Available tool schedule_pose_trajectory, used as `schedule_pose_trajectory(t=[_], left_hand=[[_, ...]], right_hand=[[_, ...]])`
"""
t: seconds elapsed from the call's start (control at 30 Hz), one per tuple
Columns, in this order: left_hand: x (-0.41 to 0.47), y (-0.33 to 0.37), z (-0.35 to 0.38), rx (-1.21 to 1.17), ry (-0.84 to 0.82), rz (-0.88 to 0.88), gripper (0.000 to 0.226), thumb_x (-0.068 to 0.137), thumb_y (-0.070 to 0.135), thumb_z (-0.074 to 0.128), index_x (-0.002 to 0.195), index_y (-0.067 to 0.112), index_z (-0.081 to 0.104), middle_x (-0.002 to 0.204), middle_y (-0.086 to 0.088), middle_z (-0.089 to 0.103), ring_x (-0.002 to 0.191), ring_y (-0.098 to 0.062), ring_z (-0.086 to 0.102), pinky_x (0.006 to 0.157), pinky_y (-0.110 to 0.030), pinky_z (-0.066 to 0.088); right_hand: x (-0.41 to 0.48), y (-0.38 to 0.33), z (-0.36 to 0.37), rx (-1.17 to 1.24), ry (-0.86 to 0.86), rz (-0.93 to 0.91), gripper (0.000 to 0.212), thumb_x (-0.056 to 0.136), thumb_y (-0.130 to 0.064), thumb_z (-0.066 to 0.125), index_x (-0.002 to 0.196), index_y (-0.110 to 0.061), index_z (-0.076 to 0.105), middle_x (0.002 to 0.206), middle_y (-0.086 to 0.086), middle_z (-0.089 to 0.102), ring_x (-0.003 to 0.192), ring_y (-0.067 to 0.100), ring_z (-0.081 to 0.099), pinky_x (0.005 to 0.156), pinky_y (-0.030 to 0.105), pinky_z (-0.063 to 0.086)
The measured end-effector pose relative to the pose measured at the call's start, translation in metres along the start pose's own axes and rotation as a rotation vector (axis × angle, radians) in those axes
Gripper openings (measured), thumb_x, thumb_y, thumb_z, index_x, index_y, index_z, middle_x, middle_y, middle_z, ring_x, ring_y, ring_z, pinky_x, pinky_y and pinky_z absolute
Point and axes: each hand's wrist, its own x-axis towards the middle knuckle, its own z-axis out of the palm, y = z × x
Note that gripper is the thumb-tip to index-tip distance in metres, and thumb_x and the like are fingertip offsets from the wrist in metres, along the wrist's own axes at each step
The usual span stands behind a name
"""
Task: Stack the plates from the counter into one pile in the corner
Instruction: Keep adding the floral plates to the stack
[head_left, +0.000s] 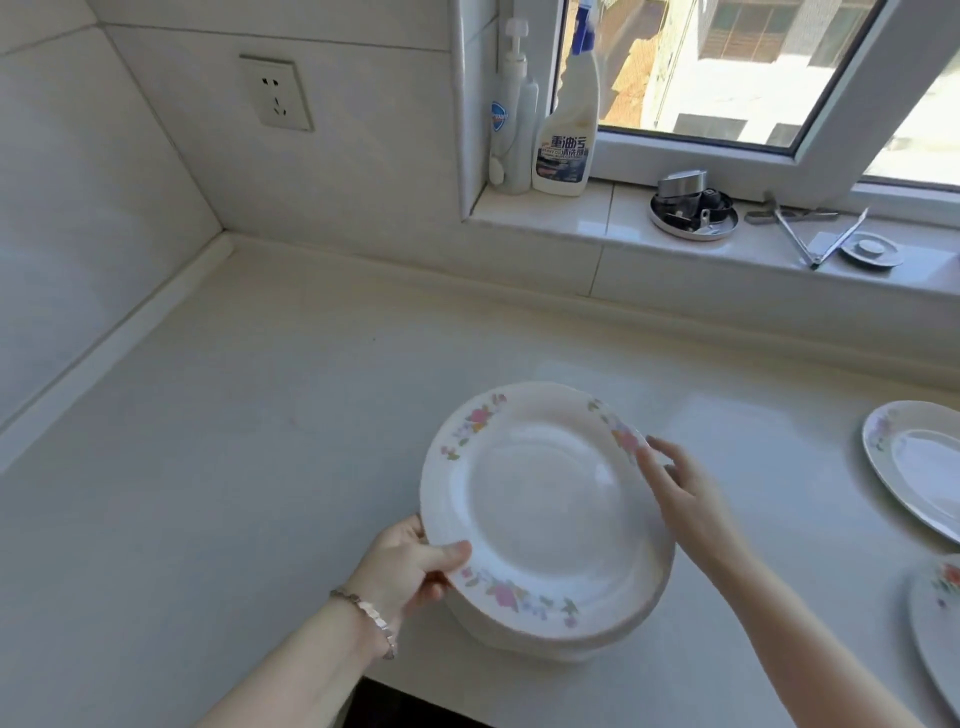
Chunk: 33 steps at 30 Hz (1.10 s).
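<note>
A stack of white plates with pink flower rims (545, 514) is held over the near part of the white counter (234, 441). My left hand (410, 566) grips the stack's near-left rim, thumb on top and fingers underneath. My right hand (685, 493) rests with spread fingers against the stack's right rim. Two more flowered plates lie flat at the right edge of view: one farther back (919, 462) and one nearer (940, 613), both cut off by the frame. The counter's corner (228, 239) lies at the back left, where the tiled walls meet.
A wall socket (275, 93) sits above the corner. On the window sill (587, 218) stand a pump bottle (511, 109) and a spray cleaner bottle (569, 124), then a metal dish of small parts (693, 213), tongs (810, 234) and a round metal lid (872, 249).
</note>
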Motion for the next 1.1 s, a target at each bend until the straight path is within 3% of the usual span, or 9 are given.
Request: schedule_pose_trajectory(t=[0.07,0.2,0.43,0.6,0.77,0.87,0.93,1.03,1.1], left_hand=[[0.002,-0.002,0.005,0.108,-0.062,-0.033,0.014,0.08,-0.007,0.063,0.075,0.006,0.06,0.054,-0.005,0.068,0.038,-0.009,0.058,0.032,-0.015,0.039],[0.01,-0.005,0.003,0.431,-0.049,-0.016,0.011,0.083,0.009,0.067,0.079,0.007,0.056,0.065,-0.005,0.069,0.038,-0.008,0.061,0.037,-0.019,0.048],[0.018,0.002,-0.003,0.823,-0.022,-0.024,0.021,0.078,0.029,0.067,0.079,0.009,0.061,0.062,-0.005,0.07,0.037,-0.011,0.058,0.042,-0.021,0.052],[0.025,0.009,-0.005,0.983,-0.035,-0.052,0.022,0.078,0.037,0.063,0.072,0.017,0.056,0.056,0.002,0.061,0.046,-0.015,0.06,0.054,-0.026,0.055],[0.03,0.003,-0.007,1.271,0.099,0.108,0.04,0.073,0.057,0.056,0.06,0.025,0.037,0.059,0.009,0.047,0.057,-0.014,0.049,0.048,-0.023,0.035],[0.031,-0.008,-0.006,1.16,0.217,0.194,0.037,0.075,0.056,0.055,0.071,0.024,0.036,0.071,0.01,0.043,0.06,-0.01,0.043,0.048,-0.024,0.03],[0.033,-0.016,-0.004,1.004,0.236,0.23,0.033,0.079,0.049,0.055,0.091,0.022,0.04,0.089,0.009,0.044,0.076,-0.011,0.05,0.059,-0.025,0.038],[0.038,-0.024,0.002,0.723,0.18,0.218,0.039,0.085,0.032,0.054,0.12,0.024,0.038,0.117,0.003,0.042,0.086,-0.001,0.051,0.07,-0.022,0.038],[0.043,-0.022,0.01,0.401,0.132,0.194,0.045,0.085,0.027,0.052,0.127,0.027,0.038,0.126,0.002,0.049,0.098,-0.007,0.057,0.075,-0.023,0.044]], right_hand=[[-0.005,0.01,-0.001,-0.139,0.064,-0.025,0.042,0.081,-0.036,0.066,0.12,-0.023,0.057,0.094,0.001,0.066,0.094,0.023,0.063,0.071,0.028,0.041],[-0.018,0.024,0.0,-0.228,0.118,-0.016,0.04,0.076,-0.036,0.07,0.113,-0.031,0.056,0.083,-0.008,0.062,0.092,0.025,0.065,0.066,0.03,0.041],[-0.021,0.023,0.011,-0.447,0.173,-0.069,0.045,0.082,-0.045,0.058,0.123,-0.03,0.049,0.116,0.001,0.066,0.105,0.027,0.06,0.068,0.029,0.035],[-0.009,0.019,0.004,-0.68,0.139,-0.068,0.036,0.085,-0.053,0.048,0.111,-0.029,0.051,0.081,0.006,0.062,0.088,0.03,0.062,0.061,0.031,0.037],[0.004,0.018,-0.002,-0.846,0.136,-0.035,0.041,0.085,-0.061,0.04,0.103,-0.028,0.056,0.08,0.005,0.064,0.089,0.027,0.063,0.059,0.027,0.036],[0.006,0.02,-0.004,-0.84,0.124,0.028,0.04,0.083,-0.064,0.038,0.082,-0.028,0.056,0.061,-0.004,0.045,0.084,0.026,0.061,0.056,0.027,0.031],[0.005,0.019,-0.005,-0.857,0.113,0.054,0.038,0.083,-0.065,0.036,0.072,-0.031,0.048,0.058,-0.007,0.042,0.08,0.025,0.06,0.055,0.027,0.031],[0.007,0.019,-0.006,-0.872,0.083,0.055,0.038,0.086,-0.063,0.035,0.07,-0.031,0.048,0.07,-0.003,0.055,0.085,0.025,0.06,0.055,0.027,0.031],[0.007,0.022,0.001,-0.691,0.045,0.014,0.033,0.09,-0.05,0.042,0.085,-0.022,0.059,0.089,0.004,0.061,0.095,0.027,0.058,0.061,0.029,0.033]])
